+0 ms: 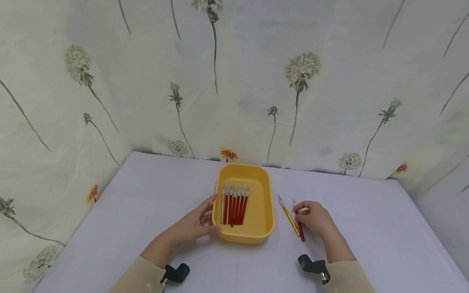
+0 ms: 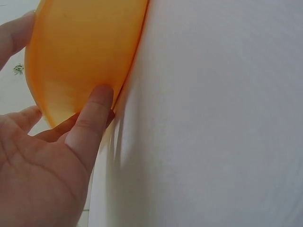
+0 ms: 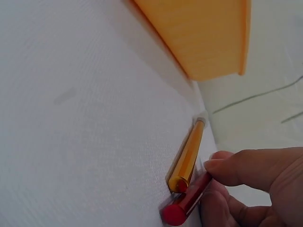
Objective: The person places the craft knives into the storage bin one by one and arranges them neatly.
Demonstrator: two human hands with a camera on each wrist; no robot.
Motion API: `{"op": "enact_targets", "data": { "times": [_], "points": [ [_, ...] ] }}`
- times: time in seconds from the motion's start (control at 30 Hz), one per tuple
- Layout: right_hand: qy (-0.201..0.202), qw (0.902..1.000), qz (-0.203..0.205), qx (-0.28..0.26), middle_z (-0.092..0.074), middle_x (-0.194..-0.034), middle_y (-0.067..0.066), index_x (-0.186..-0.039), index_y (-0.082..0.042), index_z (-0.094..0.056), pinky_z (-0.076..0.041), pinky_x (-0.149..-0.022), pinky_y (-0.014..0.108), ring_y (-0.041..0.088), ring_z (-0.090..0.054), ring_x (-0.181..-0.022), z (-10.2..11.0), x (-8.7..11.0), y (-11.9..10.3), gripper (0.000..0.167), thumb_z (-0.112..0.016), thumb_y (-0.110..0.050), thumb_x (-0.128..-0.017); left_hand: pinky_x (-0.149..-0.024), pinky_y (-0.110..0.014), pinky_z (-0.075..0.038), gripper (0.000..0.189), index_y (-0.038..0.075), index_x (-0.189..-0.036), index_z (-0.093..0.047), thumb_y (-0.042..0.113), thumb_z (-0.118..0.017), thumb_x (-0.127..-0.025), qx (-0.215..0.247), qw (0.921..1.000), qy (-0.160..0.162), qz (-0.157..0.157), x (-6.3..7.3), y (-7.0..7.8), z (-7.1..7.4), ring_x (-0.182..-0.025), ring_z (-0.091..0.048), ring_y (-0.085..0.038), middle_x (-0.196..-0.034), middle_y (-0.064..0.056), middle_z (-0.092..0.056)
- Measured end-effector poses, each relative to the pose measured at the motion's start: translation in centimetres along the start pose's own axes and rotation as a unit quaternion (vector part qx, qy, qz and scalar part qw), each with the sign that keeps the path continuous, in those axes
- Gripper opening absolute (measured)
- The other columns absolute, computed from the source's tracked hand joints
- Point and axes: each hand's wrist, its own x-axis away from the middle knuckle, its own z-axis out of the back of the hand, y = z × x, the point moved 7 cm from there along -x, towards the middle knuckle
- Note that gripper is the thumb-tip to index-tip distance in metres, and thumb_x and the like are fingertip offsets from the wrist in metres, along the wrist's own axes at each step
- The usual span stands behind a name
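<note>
A yellow plastic tray [image 1: 261, 203] stands on the table, with several red paintbrushes [image 1: 234, 208] side by side in its left half. My left hand [image 1: 194, 223] holds the tray's near left side, thumb and fingers spread along the rim and outer wall. In the left wrist view, the left hand [image 2: 47, 161] touches the tray's wall [image 2: 87, 47]. Right of the tray, my right hand [image 1: 314, 215] pinches another red paintbrush [image 3: 187, 201] between thumb and fingers; its butt end lies by the tabletop. A yellow paintbrush [image 1: 290, 217] lies just left of it.
A white cloth covers the table [image 1: 162, 182]. Behind it hangs a pale curtain-like backdrop [image 1: 247, 75] with printed dandelions. A dark camera mount sits on each wrist, the left mount [image 1: 176, 273] and the right mount [image 1: 312, 264].
</note>
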Motion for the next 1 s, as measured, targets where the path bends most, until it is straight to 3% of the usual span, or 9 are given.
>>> {"op": "enact_targets", "data": {
  "times": [0.37,0.63,0.83,1.0],
  "points": [
    [0.019,0.9976,-0.004,-0.067,-0.068,-0.106,0.015,-0.124,-0.005,-0.066,-0.054,-0.077,0.038,0.025,-0.062,-0.088,1.4,1.3,-0.4,0.031,-0.067,-0.018,-0.095,-0.112,-0.052,-0.037,0.1,0.031,-0.162,-0.015,0.033,-0.08,-0.086,0.002,1.0,0.0,0.001,0.0,-0.3,-0.1,-0.142,-0.04,-0.031,-0.161,-0.009,-0.031],
    [0.018,0.9916,-0.001,-0.128,-0.066,-0.118,0.017,-0.132,-0.006,-0.062,-0.05,-0.1,0.051,0.03,-0.066,-0.103,2.0,2.7,-3.5,0.038,-0.065,-0.022,-0.097,-0.112,-0.051,-0.037,0.099,0.029,-0.162,-0.015,0.031,-0.08,-0.087,0.0,1.0,0.0,-0.003,0.2,0.1,-0.1,-0.142,-0.041,-0.031,-0.161,-0.011,-0.031],
    [0.026,0.9833,0.031,-0.178,-0.066,-0.12,0.019,-0.13,-0.005,-0.062,-0.05,-0.101,0.048,0.027,-0.069,-0.101,1.6,3.0,-6.2,0.036,-0.065,-0.02,-0.097,-0.112,-0.052,-0.037,0.099,0.029,-0.162,-0.015,0.031,-0.08,-0.087,0.0,1.0,-0.001,-0.002,0.2,0.1,0.0,-0.142,-0.041,-0.031,-0.161,-0.011,-0.03],
    [0.024,0.9739,0.037,-0.223,-0.066,-0.117,0.02,-0.127,-0.003,-0.063,-0.055,-0.093,0.039,0.025,-0.07,-0.097,0.2,3.0,-8.6,0.034,-0.065,-0.018,-0.097,-0.112,-0.05,-0.038,0.1,0.028,-0.162,-0.014,0.031,-0.08,-0.087,-0.001,1.0,-0.002,-0.004,0.1,0.1,0.0,-0.142,-0.041,-0.032,-0.161,-0.011,-0.03]
  ]
}}
